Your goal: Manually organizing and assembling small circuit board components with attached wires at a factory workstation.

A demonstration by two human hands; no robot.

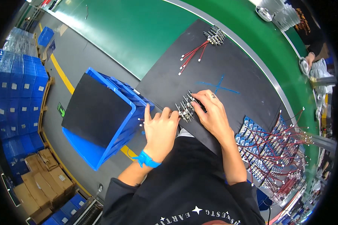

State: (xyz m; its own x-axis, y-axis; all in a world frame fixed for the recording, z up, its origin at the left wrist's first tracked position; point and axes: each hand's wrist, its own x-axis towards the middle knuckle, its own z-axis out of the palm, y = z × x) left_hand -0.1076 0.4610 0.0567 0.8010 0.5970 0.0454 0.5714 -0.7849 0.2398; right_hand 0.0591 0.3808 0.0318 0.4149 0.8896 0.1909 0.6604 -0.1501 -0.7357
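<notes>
At the black mat's (169, 77) near edge: row of small circuit boards (185, 109), between both hands.
Right hand (214, 114): thumb and forefinger nearly together, seemingly pinching the row's end.
Left hand (159, 129): forefinger extended, others curled beside the row; grip unclear.
Handling: best keep boards aligned, gripped by edges.
Blue crate (125, 129): black sheet (95, 108) across it; contents hidden.
Stacked blue crates (18, 90): contents unseen.

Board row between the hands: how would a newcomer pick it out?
On the black mat, go down-left from the blue cross. Between left hand and right hand sits a short row of small boards. Its lookalike farther up the mat has no hand beside it.
</notes>
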